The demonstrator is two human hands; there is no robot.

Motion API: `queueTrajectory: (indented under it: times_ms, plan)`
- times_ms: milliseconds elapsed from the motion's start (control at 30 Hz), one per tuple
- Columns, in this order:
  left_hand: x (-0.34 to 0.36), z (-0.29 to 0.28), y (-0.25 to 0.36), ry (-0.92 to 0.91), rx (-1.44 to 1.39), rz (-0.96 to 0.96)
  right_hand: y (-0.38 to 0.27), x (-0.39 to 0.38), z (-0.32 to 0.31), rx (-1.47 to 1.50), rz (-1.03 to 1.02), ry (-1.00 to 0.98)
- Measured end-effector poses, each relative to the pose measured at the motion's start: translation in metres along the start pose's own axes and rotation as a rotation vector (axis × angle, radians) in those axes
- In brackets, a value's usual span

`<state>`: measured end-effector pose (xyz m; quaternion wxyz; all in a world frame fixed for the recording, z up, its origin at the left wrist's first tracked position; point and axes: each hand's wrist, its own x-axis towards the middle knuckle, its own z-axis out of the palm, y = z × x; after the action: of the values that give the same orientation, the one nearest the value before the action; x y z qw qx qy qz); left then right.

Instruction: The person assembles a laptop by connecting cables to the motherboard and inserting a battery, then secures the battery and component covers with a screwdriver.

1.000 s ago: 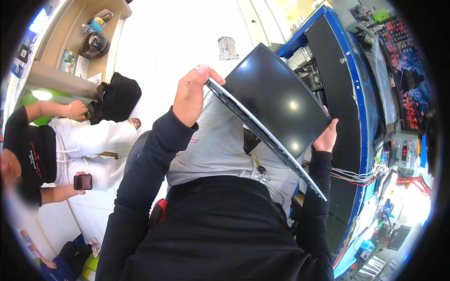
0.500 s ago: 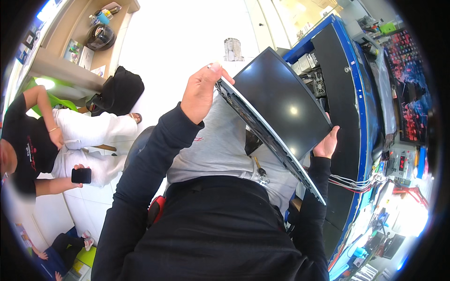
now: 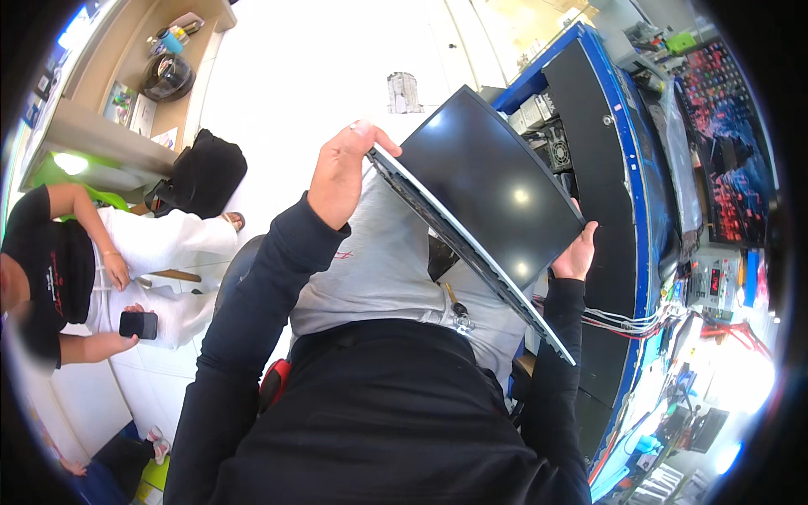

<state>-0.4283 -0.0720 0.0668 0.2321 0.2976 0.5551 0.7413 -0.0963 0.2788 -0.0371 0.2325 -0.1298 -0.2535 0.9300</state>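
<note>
An unfolded laptop hangs tilted above my lap, its dark glossy screen turned up. Its base is seen almost edge-on as a thin slanting strip, and the keyboard side cannot be made out. My left hand pinches the upper left corner, thumb on top and fingers partly hidden behind. At the other end my right hand grips the screen's lower right edge, thumb outward and the other fingers hidden. Keys on a ring lie against my grey trousers below the laptop.
On my right runs a black workbench with blue edging, power supplies on its shelf and cables. A seated person on the left holds a phone. Behind are a black bag and a helmet on a shelf.
The laptop and both hands appear slightly further left, along with the whole surroundings, as the view has shifted. Both hands keep the same hold. The seated person's phone hand has moved a little.
</note>
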Motion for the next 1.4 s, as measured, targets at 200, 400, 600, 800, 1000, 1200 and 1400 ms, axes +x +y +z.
queueTrajectory:
  times_ms: [200,400,600,800,1000,1200,1400]
  plan:
    - [-0.001,0.006,0.004,0.046,0.068,-0.017,-0.002,-0.004,0.004,0.008,-0.031,0.025]
    - [-0.005,-0.002,-0.008,0.056,0.044,0.018,0.004,-0.002,0.028,-0.069,-0.041,0.216]
    - [-0.004,0.0,-0.009,0.05,0.014,0.035,-0.001,-0.003,0.012,-0.034,-0.059,0.142]
    - [-0.004,0.002,-0.009,0.054,-0.02,0.021,0.002,-0.004,0.015,-0.026,-0.058,0.142]
    - [-0.003,0.003,-0.011,0.061,-0.018,0.017,-0.001,-0.004,0.013,-0.032,-0.062,0.157]
    - [-0.004,-0.002,-0.011,0.067,0.026,0.028,0.002,-0.001,0.01,-0.015,-0.016,0.094]
    - [0.002,-0.004,-0.001,-0.113,0.112,0.046,-0.001,-0.003,-0.002,0.031,-0.005,0.045]
